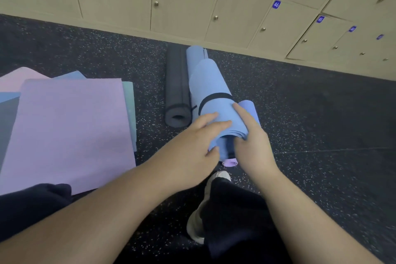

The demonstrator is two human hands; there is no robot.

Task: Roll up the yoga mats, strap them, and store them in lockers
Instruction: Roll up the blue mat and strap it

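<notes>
A rolled light-blue yoga mat [211, 85] lies on the floor with a black strap [214, 97] around it. My left hand [192, 146] grips its near end from the left. My right hand [254, 143] grips the same end from the right, index finger stretched over the roll. A dark strap piece [230, 146] shows between my hands. To its left lies a rolled dark-grey mat [177, 92]. Another blue roll [196, 54] lies behind, a periwinkle roll [249, 109] is on the right, and a small lilac roll end [230, 162] pokes out underneath.
Flat mats are stacked on the left, lilac mat [70, 130] on top, pink, blue and teal ones under it. Beige lockers [184, 2] numbered 48 down to 45 line the far wall, doors shut. Speckled black floor [321, 113] spreads to the right. My shoe [199, 210] is below.
</notes>
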